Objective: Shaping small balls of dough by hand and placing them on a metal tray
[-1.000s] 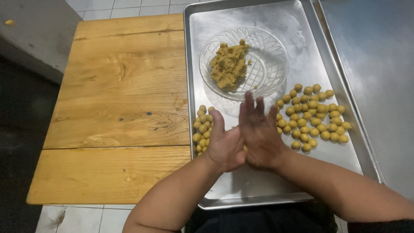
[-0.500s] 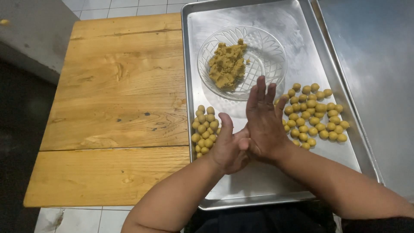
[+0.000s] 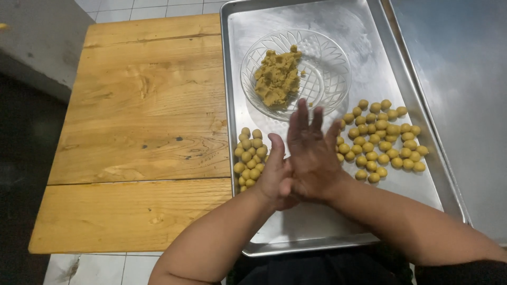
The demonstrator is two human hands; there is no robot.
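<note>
My left hand (image 3: 274, 174) and my right hand (image 3: 312, 155) are pressed palm to palm over the near part of a steel tray (image 3: 327, 227). The right hand lies on top with its fingers stretched out toward a clear glass bowl (image 3: 334, 58). Whatever sits between the palms is hidden. The bowl holds a lump of yellow-brown dough (image 3: 277, 79). A small heap of dough balls (image 3: 249, 158) lies just left of my left hand. A larger spread of dough balls (image 3: 385, 137) lies to the right of my right hand.
The tray rests half on a wooden table (image 3: 137, 121) and borders a grey steel surface (image 3: 465, 79) on the right. White floor tiles (image 3: 148, 6) show beyond the table, and a grey ledge (image 3: 37, 37) stands at the far left.
My right hand has slid across the left palm, first farther from me and then a little back. The bowl and both heaps of balls have not moved.
</note>
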